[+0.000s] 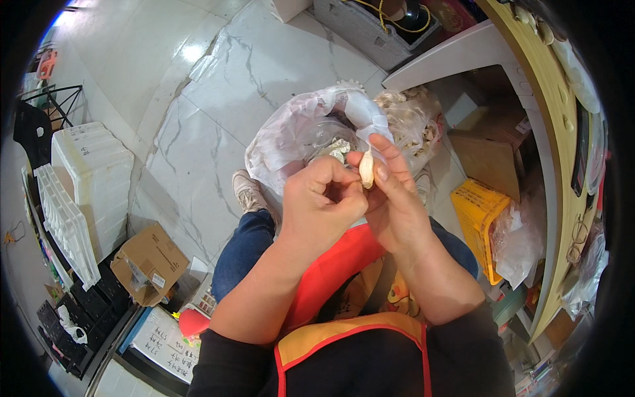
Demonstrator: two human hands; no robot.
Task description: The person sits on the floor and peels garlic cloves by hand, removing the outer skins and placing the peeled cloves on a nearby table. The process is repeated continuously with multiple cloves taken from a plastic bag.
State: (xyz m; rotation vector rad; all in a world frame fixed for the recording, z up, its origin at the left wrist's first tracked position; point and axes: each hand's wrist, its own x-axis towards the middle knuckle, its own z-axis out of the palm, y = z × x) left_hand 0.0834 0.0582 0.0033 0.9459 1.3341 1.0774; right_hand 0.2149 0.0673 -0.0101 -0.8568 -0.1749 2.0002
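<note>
A pale garlic clove [366, 169] with a long thin tip points away from me, upright between the thumb and fingers of my right hand [397, 198]. My left hand [325, 198] is curled, its thumb and forefinger pinching at the clove's lower end. Its fingers hide whether it grips a bit of skin there. Beneath both hands stands a container lined with a white plastic bag [283, 134]. Inside it lie clear plastic and crumpled pale scraps [339, 149]. Just right of this container, a clear plastic bag [412, 124] holds pale, garlic-like pieces.
A yellow plastic basket [476, 213] and an open cardboard box [488, 149] stand at right, beneath a wooden-edged counter [560, 114]. At left are a white foam box [94, 173] and a small cardboard box [149, 263]. A grey foam box [354, 30] sits ahead on the tiled floor [198, 144].
</note>
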